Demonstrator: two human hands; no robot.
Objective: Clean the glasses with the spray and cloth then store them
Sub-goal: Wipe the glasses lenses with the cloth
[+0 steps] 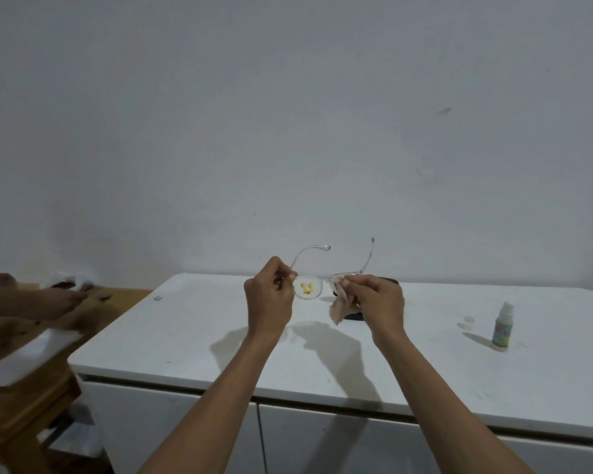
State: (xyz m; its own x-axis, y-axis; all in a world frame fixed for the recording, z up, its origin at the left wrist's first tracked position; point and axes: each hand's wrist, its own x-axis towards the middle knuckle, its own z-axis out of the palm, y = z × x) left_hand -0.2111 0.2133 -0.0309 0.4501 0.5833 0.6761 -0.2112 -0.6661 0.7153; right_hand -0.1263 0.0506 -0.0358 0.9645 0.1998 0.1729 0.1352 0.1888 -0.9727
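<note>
Our right hand point(374, 299) pinches the cloth point(339, 307) over one lens, hiding it; a dark case point(389, 281) is mostly hidden behind. Our left hand point(269, 295) pinches the glasses point(308, 287) held above the counter point(185, 330), yellow smear showing. The spray point(503, 326) and cap point(467, 319) stand right; another person's hand point(53, 302) is cut off left

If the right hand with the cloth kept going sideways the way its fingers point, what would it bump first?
Probably the stained lens of the glasses: the right hand pinches the cloth on the other lens, fingers aimed toward it. Depth is unclear.
</note>
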